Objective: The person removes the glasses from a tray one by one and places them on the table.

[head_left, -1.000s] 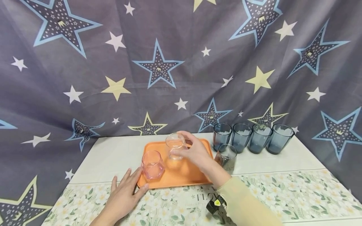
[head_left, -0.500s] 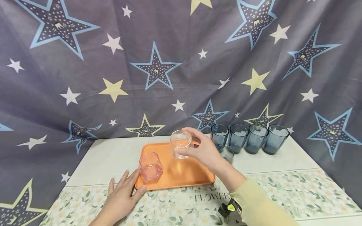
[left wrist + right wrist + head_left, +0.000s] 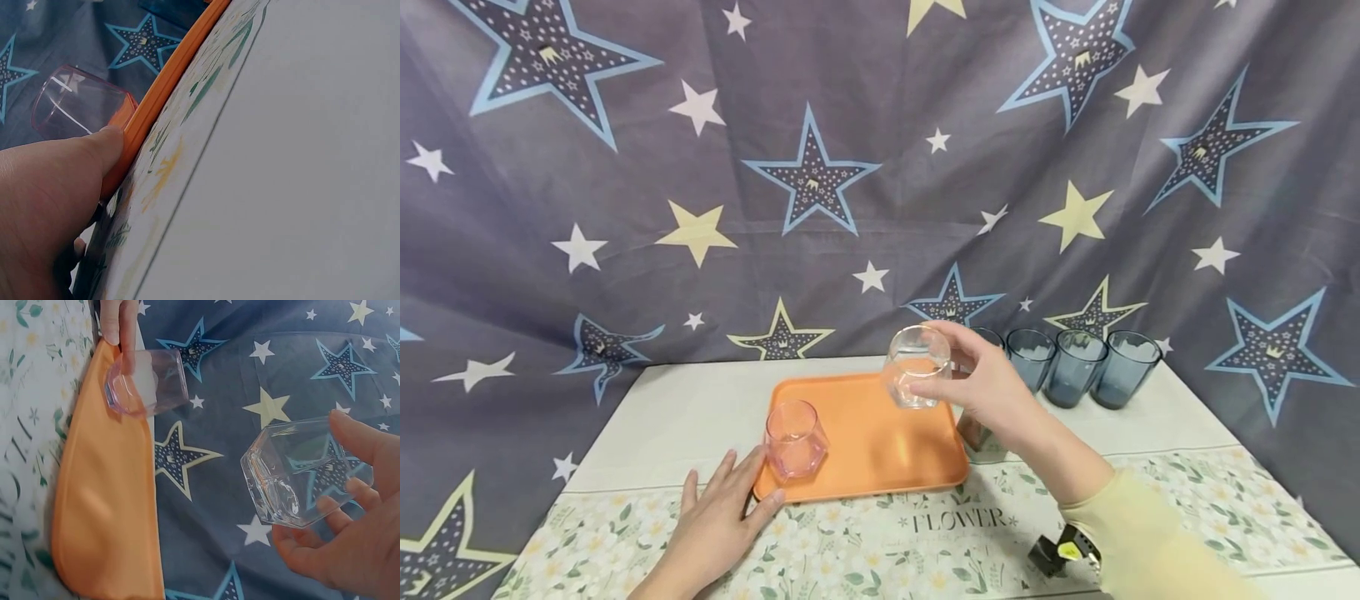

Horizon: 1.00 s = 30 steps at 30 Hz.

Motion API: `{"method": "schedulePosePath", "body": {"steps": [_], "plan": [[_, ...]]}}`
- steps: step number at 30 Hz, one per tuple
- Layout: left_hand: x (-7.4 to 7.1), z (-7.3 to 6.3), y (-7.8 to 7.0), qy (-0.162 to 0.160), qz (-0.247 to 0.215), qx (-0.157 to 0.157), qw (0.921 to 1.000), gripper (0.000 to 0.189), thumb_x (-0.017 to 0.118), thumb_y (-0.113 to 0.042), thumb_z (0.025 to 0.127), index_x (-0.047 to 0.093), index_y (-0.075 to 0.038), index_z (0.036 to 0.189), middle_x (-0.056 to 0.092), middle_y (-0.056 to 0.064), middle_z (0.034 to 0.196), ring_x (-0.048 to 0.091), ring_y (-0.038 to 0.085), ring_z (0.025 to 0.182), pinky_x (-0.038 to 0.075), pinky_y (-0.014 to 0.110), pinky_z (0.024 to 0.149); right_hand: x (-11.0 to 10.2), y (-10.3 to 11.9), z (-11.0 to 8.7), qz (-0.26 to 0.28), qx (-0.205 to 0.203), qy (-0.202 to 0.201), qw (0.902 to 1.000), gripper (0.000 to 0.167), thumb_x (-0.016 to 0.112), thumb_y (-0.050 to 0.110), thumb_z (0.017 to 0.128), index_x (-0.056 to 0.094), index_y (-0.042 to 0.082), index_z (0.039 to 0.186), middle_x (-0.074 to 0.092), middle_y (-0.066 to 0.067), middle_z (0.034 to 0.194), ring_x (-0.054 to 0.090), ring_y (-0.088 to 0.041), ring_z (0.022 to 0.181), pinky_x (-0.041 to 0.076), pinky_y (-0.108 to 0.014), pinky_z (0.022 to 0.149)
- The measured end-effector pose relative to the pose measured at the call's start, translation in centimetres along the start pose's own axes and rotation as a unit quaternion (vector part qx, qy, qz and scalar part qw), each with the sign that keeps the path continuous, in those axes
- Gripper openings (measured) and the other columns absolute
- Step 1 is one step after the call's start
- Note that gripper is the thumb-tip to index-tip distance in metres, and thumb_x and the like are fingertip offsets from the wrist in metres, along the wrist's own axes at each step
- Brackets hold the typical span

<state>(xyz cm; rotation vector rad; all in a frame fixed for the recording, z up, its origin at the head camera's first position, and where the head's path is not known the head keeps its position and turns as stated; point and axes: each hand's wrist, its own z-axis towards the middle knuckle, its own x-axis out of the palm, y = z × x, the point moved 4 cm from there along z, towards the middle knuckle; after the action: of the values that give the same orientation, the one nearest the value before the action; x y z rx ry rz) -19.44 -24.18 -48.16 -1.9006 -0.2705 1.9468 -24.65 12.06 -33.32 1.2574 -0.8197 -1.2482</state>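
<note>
A clear faceted glass (image 3: 917,367) is in the grip of my right hand (image 3: 992,383), raised above the right part of an orange tray (image 3: 865,433). In the right wrist view the thumb and fingers go round the glass (image 3: 300,475), which looks empty. A pink-tinted glass (image 3: 796,442) stands upright at the tray's left end. My left hand (image 3: 718,508) lies at the tray's front left corner, fingers fairly straight, beside the pink glass. In the left wrist view its thumb (image 3: 109,147) touches the tray's rim (image 3: 165,84).
Several blue-grey tumblers (image 3: 1078,371) stand in a row at the back right. A dark smoky glass (image 3: 981,437) beside the tray is partly hidden by my right hand. A flowered cloth (image 3: 955,550) covers the table front; a star-patterned curtain (image 3: 850,275) hangs behind.
My right hand has lifted the clear glass and carried it rightward over the tray. My left hand keeps its place by the tray corner, and the pink glass stays put.
</note>
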Motion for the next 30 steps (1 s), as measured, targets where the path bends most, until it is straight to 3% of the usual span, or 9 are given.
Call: {"method": "schedulePosePath", "body": {"steps": [9, 14, 19, 30], "plan": [[-0.2, -0.1, 0.0, -0.012, 0.0, 0.008, 0.9999, 0.089, 0.059, -0.068, 0.108, 0.041, -0.008, 0.171, 0.047, 0.017, 0.17, 0.026, 0.052, 0.162, -0.003, 0.083, 0.121, -3.9, 1.4, -1.2, -0.02, -0.01, -0.025, 0.9994, 0.076, 0.093, 0.008, 0.09, 0.059, 0.017, 0.158, 0.063, -0.008, 0.155, 0.06, -0.032, 0.142, 0.06, -0.032, 0.101], [-0.2, -0.1, 0.0, -0.024, -0.005, 0.015, 0.9996, 0.088, 0.06, -0.067, 0.108, 0.042, -0.008, 0.171, 0.048, 0.017, 0.169, 0.027, 0.052, 0.162, -0.003, 0.083, 0.121, -6.3, 2.3, -2.2, -0.043, -0.008, -0.046, 0.998, 0.075, 0.091, 0.008, 0.094, 0.057, 0.015, 0.16, 0.061, -0.007, 0.157, 0.059, -0.026, 0.143, 0.057, -0.026, 0.102], [-0.4, -0.1, 0.0, -0.02, -0.004, 0.015, 0.9997, 0.089, 0.058, -0.069, 0.108, 0.042, -0.008, 0.171, 0.048, 0.017, 0.169, 0.027, 0.053, 0.162, -0.003, 0.083, 0.121, -8.7, 2.3, -3.1, -0.085, 0.006, -0.063, 0.9944, 0.078, 0.092, 0.018, 0.095, 0.054, 0.023, 0.163, 0.059, -0.003, 0.159, 0.056, -0.018, 0.143, 0.054, -0.023, 0.101], [-0.2, 0.0, 0.2, -0.024, -0.006, 0.022, 0.9995, 0.089, 0.057, -0.07, 0.108, 0.042, -0.009, 0.171, 0.047, 0.018, 0.169, 0.028, 0.053, 0.161, -0.003, 0.084, 0.121, -13.0, 0.2, -5.0, -0.165, 0.056, -0.086, 0.981, 0.084, 0.09, 0.035, 0.097, 0.046, 0.033, 0.169, 0.055, 0.003, 0.161, 0.05, -0.015, 0.144, 0.05, -0.021, 0.098]]}}
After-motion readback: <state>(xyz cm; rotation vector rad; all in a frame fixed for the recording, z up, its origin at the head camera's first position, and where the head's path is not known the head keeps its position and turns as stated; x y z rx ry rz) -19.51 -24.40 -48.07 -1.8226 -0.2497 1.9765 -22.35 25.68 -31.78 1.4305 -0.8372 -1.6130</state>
